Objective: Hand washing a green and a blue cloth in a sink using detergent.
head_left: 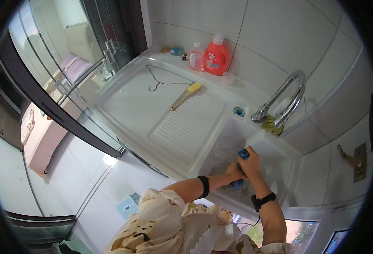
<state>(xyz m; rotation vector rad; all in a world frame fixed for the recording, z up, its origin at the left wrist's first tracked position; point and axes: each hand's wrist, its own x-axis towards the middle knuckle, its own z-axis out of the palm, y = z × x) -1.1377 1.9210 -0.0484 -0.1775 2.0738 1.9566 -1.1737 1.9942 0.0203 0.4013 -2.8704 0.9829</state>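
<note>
Over the white sink basin [288, 158], both hands are closed around a bunched dark blue cloth [243, 154]. My left hand [234, 172] grips its lower part, and a bit of blue sticks out below the fingers. Just above and to the right, my right hand [251, 162] is wrapped round the upper part, with the cloth's end poking out over the fist. Most of the cloth is hidden by my fingers. Cloudy, sudsy water [224, 150] lies in the basin under my hands.
A chrome faucet [298, 91] curves over the basin's far side, with a yellow-green cloth [272, 126] beside its base. On the ridged washboard [190, 122] rests a yellow brush [186, 95]; a wire hanger [165, 83] lies beyond. A red detergent bottle [216, 57] and a pink bottle [196, 58] stand behind.
</note>
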